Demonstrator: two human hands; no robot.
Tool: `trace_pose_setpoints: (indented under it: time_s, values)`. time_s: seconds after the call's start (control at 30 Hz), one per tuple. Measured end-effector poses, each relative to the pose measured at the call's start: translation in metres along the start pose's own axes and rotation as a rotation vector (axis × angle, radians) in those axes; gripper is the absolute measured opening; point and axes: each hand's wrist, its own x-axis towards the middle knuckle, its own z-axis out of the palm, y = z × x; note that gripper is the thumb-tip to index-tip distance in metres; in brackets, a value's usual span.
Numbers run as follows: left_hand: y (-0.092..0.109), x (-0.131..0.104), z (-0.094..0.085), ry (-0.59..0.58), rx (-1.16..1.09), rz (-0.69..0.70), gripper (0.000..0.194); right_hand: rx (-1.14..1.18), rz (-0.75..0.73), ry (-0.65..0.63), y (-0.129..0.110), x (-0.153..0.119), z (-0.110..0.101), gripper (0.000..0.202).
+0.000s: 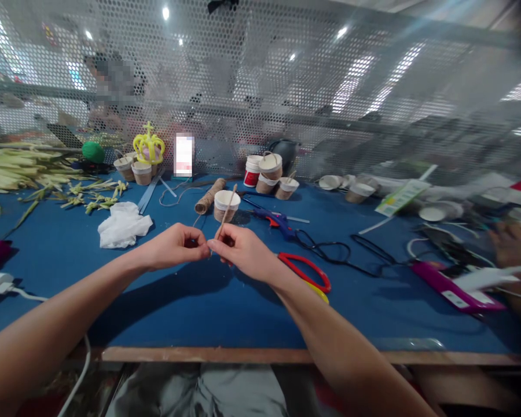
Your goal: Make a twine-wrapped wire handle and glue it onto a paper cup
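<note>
Both my hands meet above the blue table, fingertips almost touching. My right hand (238, 246) is closed in a pinch on a thin brown stick (228, 209), which tilts upward past a small paper cup (226, 202) with a twine-wrapped lower part. My left hand (180, 246) is pinched beside it. A strand of twine runs down to its fingers from a twine roll (211, 197) lying behind; the exact grip is partly hidden. Right of the cup rests a blue glue gun (278, 223). Red-handled scissors (308, 271) lie by my right forearm, partly covered.
Several wrapped cups (271, 168), a yellow crown-shaped piece (148, 145) and a lit phone (183, 155) stand along the perforated screen. White tissue (124, 226) and pale leaf strips (21, 168) lie left. Cables and a purple power strip (455, 286) lie right, near another person's hand (512, 246).
</note>
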Motion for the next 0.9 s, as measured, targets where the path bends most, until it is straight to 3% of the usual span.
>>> trace_pose_setpoints:
  time_s: [0.2, 0.4, 0.9]
  values:
    - [-0.0009, 0.0001, 0.0023, -0.011, -0.024, -0.017, 0.018, -0.033, -0.005, 0.014, -0.0024, -0.0001, 0.0016, 0.022]
    - [-0.0024, 0.001, 0.0019, -0.016, -0.028, 0.009, 0.017, 0.11, -0.012, -0.028, -0.0004, 0.0012, 0.0038, 0.015]
    - [0.0006, 0.0002, -0.0026, -0.011, -0.005, 0.006, 0.013, -0.038, 0.049, 0.102, -0.003, 0.0008, 0.0022, 0.02]
